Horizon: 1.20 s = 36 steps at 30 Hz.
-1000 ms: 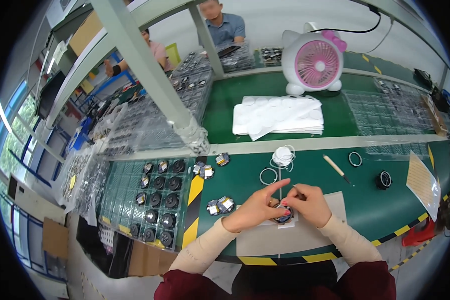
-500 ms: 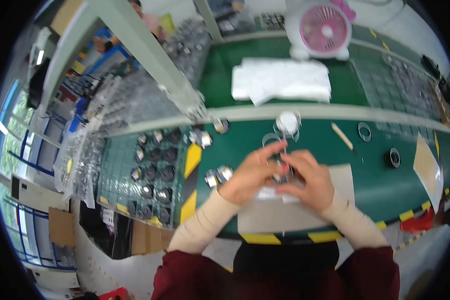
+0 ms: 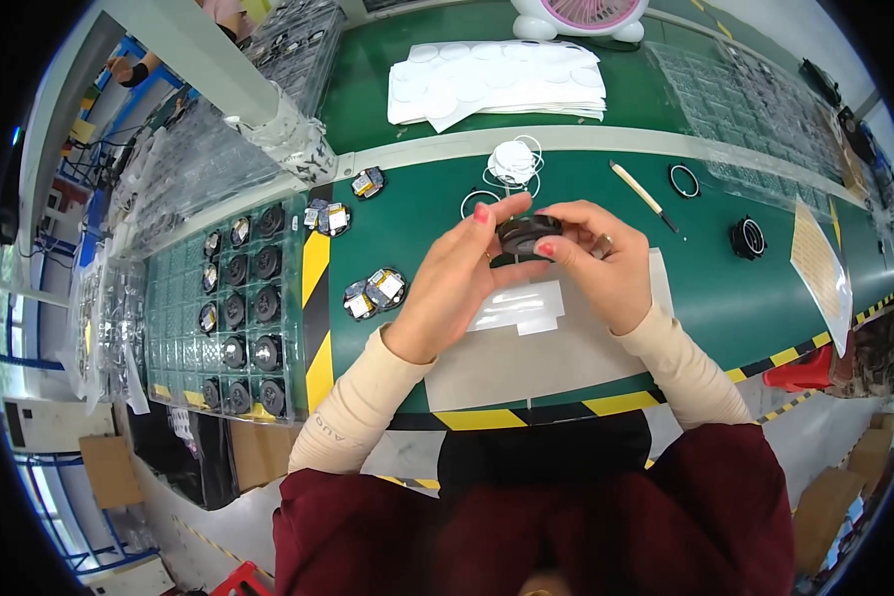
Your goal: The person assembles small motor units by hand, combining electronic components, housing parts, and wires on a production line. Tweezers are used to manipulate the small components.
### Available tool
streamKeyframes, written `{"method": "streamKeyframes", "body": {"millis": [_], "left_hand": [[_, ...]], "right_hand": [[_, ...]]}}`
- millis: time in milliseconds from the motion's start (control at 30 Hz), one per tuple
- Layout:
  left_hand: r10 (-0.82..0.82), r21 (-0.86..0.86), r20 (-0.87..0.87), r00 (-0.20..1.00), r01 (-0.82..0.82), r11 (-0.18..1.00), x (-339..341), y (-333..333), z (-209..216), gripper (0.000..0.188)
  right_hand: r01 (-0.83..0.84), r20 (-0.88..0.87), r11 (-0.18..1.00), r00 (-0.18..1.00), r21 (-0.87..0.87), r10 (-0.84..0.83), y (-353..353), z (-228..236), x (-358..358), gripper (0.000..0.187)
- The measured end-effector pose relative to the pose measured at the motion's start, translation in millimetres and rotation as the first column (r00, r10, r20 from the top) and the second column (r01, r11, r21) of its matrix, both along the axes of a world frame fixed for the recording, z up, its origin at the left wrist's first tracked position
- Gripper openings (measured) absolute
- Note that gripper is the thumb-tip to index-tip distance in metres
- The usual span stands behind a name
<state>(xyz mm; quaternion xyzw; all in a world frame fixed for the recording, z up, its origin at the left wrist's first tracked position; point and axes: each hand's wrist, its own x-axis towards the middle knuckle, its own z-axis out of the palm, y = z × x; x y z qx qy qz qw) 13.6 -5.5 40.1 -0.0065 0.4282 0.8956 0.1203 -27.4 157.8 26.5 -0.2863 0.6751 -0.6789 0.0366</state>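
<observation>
A black round lens-like part (image 3: 528, 234) is held between my two hands above the bench. My right hand (image 3: 606, 260) pinches it from the right, thumb on its near face and fingers behind. My left hand (image 3: 457, 268) has its fingers around the left edge, thumb raised beside the rim. Below lie clear-white film pieces (image 3: 526, 306) on a grey-beige mat (image 3: 596, 353). Just beyond the hands are a white round reel (image 3: 514, 162) and a thin ring (image 3: 479, 202), partly covered by my left fingers.
At left, a clear tray (image 3: 184, 328) carries several black round parts. Several labelled round parts (image 3: 375, 290) sit beside it. To the right are a pen-like tool (image 3: 646, 197), a black ring (image 3: 683, 180) and a black cylinder (image 3: 747, 236). White sheets (image 3: 497, 84) lie behind the bench rail (image 3: 417, 151).
The head view has tilted, so the bench appears higher and further left. Between my hands, the part has turned and now shows its black side; a reddish spot between the fingers earlier is gone.
</observation>
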Motion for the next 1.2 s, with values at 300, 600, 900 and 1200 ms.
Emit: {"method": "streamKeyframes", "body": {"millis": [300, 600, 900, 1200], "left_hand": [[0.034, -0.424, -0.300, 0.953, -0.165, 0.890, 8.4, 5.1, -6.2, 0.042], [0.085, -0.557, -0.466, 0.881, -0.367, 0.745, 11.8, 13.2, -15.9, 0.041], [-0.114, 0.080, -0.031, 0.993, 0.116, 0.990, 0.5, -3.4, -4.4, 0.041], [0.111, -0.006, 0.081, 0.991, -0.111, 0.994, -5.8, -5.1, -4.9, 0.037]], "right_hand": [[-0.003, 0.363, 0.996, 0.931, -0.089, 0.035, 3.7, 8.3, -2.1, 0.022], [0.032, 0.355, 0.997, 0.935, -0.074, -0.004, 2.0, 8.4, 0.9, 0.019], [0.136, -0.460, 0.990, 0.882, 0.044, -0.100, 1.6, 12.7, -6.4, 0.029], [0.291, -0.227, 0.810, 0.953, 0.509, -0.199, 6.2, 8.0, -14.1, 0.041]]}}
